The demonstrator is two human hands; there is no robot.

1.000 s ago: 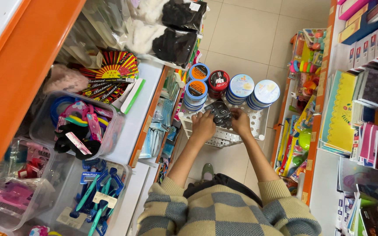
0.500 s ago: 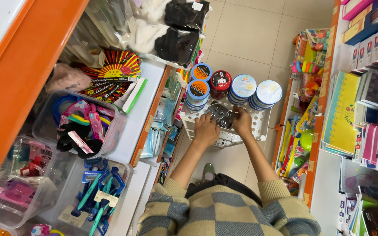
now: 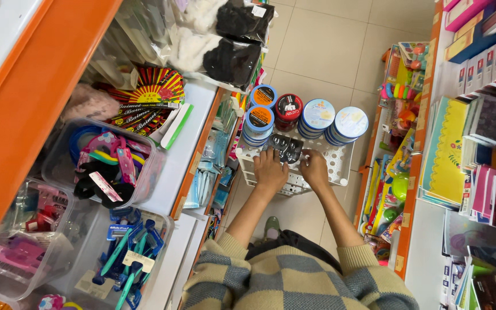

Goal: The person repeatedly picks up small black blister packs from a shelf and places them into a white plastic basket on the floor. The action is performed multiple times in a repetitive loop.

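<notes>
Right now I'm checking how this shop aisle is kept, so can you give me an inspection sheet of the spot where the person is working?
Surface: white perforated basket standing on the tiled floor.
Job's things: dark glossy packet at the fingertips of both hands, inside the basket.
Clutter: stacks of round tins with blue, orange and red lids along the basket's far side.
Hands: left hand and right hand both reach into the basket and touch the packet; grip unclear.
Cables: nothing seen.
Surroundings: clear bins of hair accessories on the left shelf, folded fans, notebooks on the right shelves.
</notes>
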